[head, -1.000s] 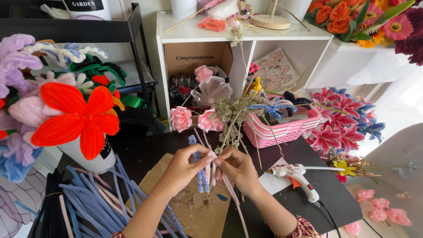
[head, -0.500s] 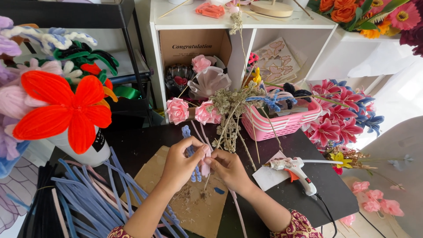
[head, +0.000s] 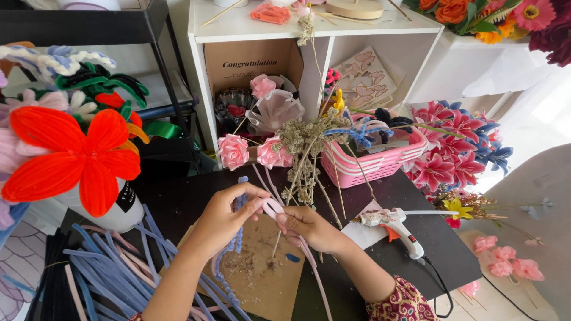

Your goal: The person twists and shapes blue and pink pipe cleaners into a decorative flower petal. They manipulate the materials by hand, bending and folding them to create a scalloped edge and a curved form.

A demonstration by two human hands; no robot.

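Black worktable (head: 178,199) near, white cubby shelf unit (head: 309,35) far centre, black metal rack (head: 89,27) far left. Strong daylight from the right washes out a white surface (head: 476,71) beside the shelf. Pale floor (head: 505,297) near right.

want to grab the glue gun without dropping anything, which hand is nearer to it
Right. The right hand sits just left of the glue gun, with a small gap of table between. The left hand is farther left, beyond the right hand, holding pink pipe cleaner.

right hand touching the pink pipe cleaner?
Touching. The head view shows the right hand with its fingertips pinched on the fuzzy pink pipe cleaner, whose tail runs out below the hand; no gap visible.
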